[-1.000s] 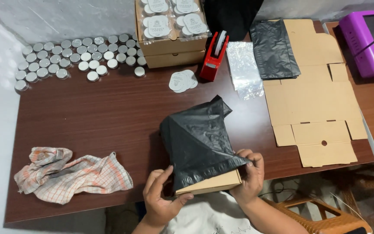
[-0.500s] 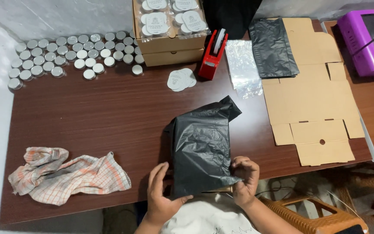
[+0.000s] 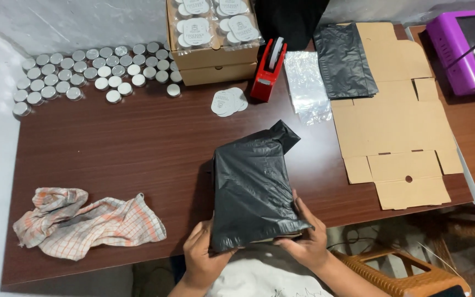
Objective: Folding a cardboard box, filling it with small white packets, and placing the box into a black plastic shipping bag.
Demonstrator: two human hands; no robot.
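A black plastic mailer bag [image 3: 253, 187] with a flat cardboard box inside it rests tilted at the near edge of the brown table [image 3: 138, 148]. Only a thin strip of the box shows at the bag's open near end. My left hand [image 3: 203, 258] grips the bag's lower left corner. My right hand [image 3: 303, 236] holds the lower right corner, fingers spread along the bag's side. The bag's far end is crumpled to a point.
A checked cloth [image 3: 83, 220] lies at the near left. Several small round silver tins [image 3: 89, 71] stand at the far left. Stacked boxes of labels [image 3: 215, 38], a red tape dispenser [image 3: 268, 69], round stickers [image 3: 227, 102], clear bags [image 3: 306, 85], black mailers [image 3: 344, 60], flat cardboard [image 3: 397, 121], a purple machine [image 3: 468, 49].
The bag has been pulled down over the box, so the cardboard end that showed before is now almost covered. Both hands stayed at the bag's near corners.
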